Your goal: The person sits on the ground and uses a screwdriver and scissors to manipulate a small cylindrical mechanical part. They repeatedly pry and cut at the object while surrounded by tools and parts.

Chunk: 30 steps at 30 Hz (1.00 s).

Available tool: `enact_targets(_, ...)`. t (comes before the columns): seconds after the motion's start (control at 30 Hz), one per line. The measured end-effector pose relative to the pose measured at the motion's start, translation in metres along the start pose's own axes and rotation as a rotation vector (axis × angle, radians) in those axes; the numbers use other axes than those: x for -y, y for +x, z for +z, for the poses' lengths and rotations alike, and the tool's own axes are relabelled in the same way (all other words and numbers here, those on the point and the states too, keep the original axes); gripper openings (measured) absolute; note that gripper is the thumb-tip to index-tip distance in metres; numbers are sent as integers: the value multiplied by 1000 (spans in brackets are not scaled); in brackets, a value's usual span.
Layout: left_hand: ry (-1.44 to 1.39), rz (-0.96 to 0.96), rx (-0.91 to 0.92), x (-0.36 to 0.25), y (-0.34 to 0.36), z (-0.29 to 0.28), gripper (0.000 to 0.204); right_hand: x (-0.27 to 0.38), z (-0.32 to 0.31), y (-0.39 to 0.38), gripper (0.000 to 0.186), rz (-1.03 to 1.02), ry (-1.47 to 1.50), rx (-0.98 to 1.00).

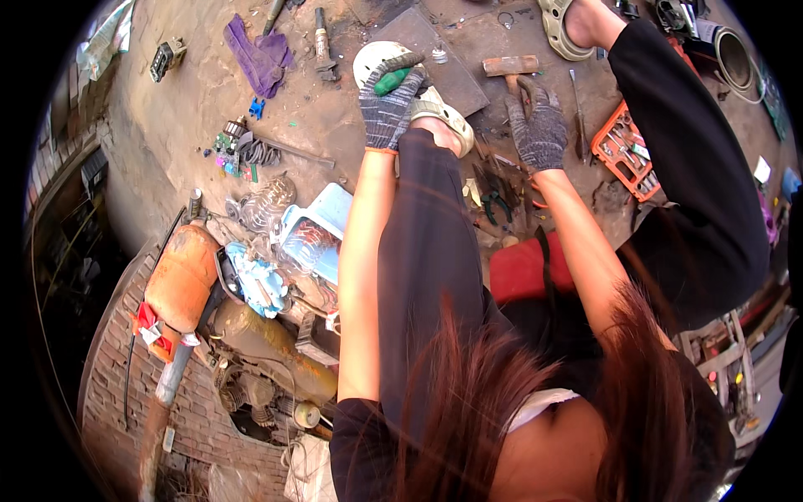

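Observation:
My left hand (389,109), in a grey knit glove, curls its fingers around a green rounded thing (391,81) beside my cream clog (372,58). Most of that green thing is hidden by the fingers, so its kind does not show. A flat dark metal plate (460,79) lies on the ground just past the clog, with a small silvery piece (439,55) on it. To the right, my right hand (539,134), gloved alike, grips a hammer (512,66) by its wooden handle. The hammer's rusty head points away from me.
A long screwdriver (579,117) and an orange socket set case (626,151) lie right of my right hand. Pliers (495,205) sit nearer, between my legs. On the left are a purple cloth (255,54), a blue plastic container (326,222) and an orange gas cylinder (182,276).

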State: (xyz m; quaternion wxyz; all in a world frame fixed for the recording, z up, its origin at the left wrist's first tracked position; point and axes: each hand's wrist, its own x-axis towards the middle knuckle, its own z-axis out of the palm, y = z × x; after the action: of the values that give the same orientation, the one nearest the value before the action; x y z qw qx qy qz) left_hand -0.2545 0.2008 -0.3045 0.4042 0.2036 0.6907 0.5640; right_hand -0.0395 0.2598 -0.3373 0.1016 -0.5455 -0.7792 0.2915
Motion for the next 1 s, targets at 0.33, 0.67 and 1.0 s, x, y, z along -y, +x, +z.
enact_targets(0.33, 127, 265, 428, -100, -50, 27, 27, 84, -45, 48, 32, 59, 937, 180)
enact_targets(0.67, 523, 103, 321, -147, -70, 38, 36, 91, -68, 54, 36, 189, 1311, -152)
enact_targets(1.0, 815, 195, 443, -145, -70, 40, 31, 72, -89, 54, 39, 138, 1215, 17)
